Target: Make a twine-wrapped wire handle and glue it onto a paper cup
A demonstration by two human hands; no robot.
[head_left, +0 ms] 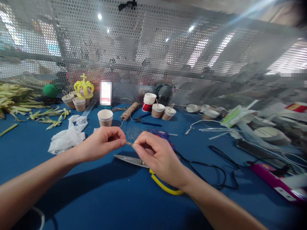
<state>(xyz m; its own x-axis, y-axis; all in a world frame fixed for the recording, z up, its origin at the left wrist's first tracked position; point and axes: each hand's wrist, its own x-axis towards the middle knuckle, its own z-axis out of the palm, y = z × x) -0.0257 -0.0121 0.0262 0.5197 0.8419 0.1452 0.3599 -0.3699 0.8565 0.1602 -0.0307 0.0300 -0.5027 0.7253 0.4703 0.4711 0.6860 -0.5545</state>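
Between my two hands a short piece of brown twine point(129, 144) is stretched above the blue table. My left hand point(103, 143) pinches its left end between thumb and forefinger. The right end is pinched by my right hand point(158, 156). Scissors with yellow handles point(165, 188) lie under my right hand, their blades pointing left. Behind my hands stand a paper cup point(105, 118) wrapped in brown twine and a roll of brown twine point(129, 111) lying on its side. A dark blue tool point(161, 135) is partly hidden behind my right hand.
White crumpled cloth point(68, 137) lies left. Pliers point(148, 123), wrapped cups point(157, 111) and stacked cups point(149, 102) sit behind. A purple power strip point(273, 182) and black cable point(224, 172) are right. Behind, a yellow crown point(83, 88) rests on cups near a perforated metal screen point(148, 48).
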